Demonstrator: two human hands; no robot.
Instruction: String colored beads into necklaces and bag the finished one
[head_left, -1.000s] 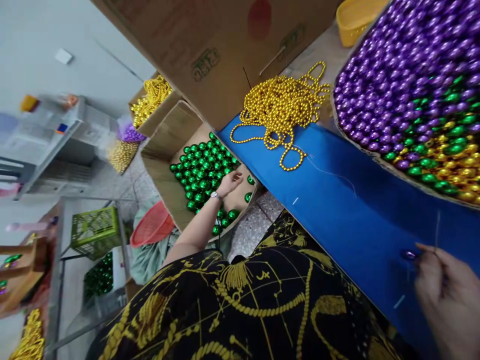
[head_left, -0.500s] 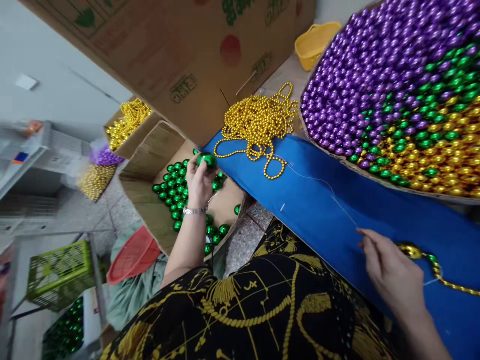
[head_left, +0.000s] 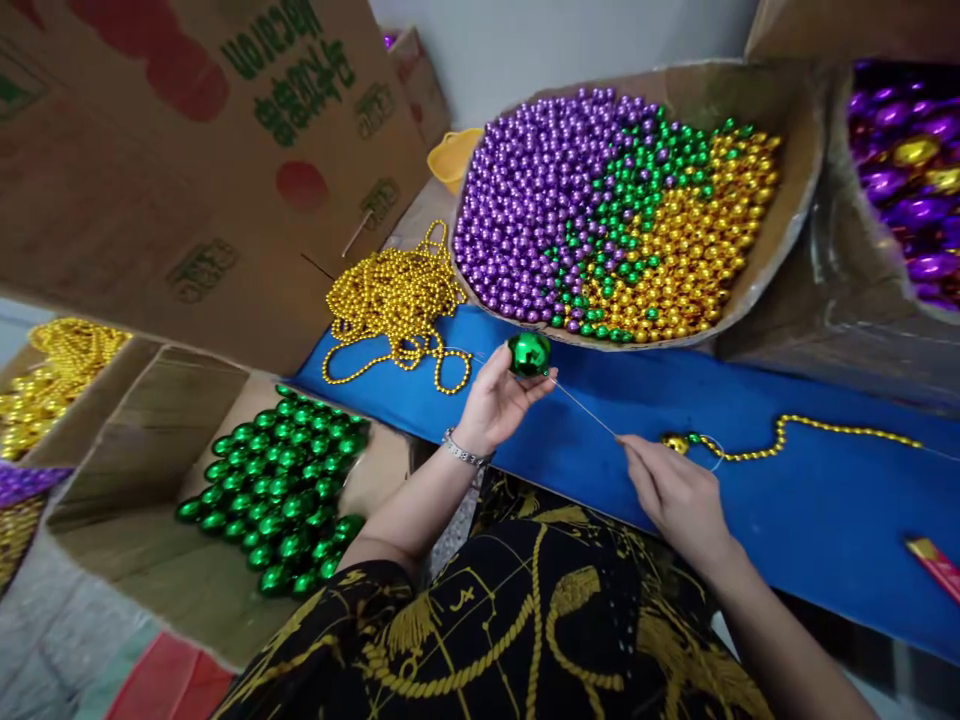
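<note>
Fingers [head_left: 501, 360] of my left hand [head_left: 491, 405] grip a shiny green ball-shaped bead [head_left: 529, 354]; with my right hand [head_left: 679, 500] I pinch a thin pale thread [head_left: 585, 408] leading toward it. The bead is above the blue tabletop [head_left: 825, 520], near a brown cardboard box [head_left: 799, 200] of small purple, green and gold beads [head_left: 540, 200].

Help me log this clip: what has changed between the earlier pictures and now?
The left hand picked a large green bead from the cardboard box and carried it rightward over the blue tabletop, near the right hand, which pinches a thread. The gold bead strands stayed heaped.
</note>
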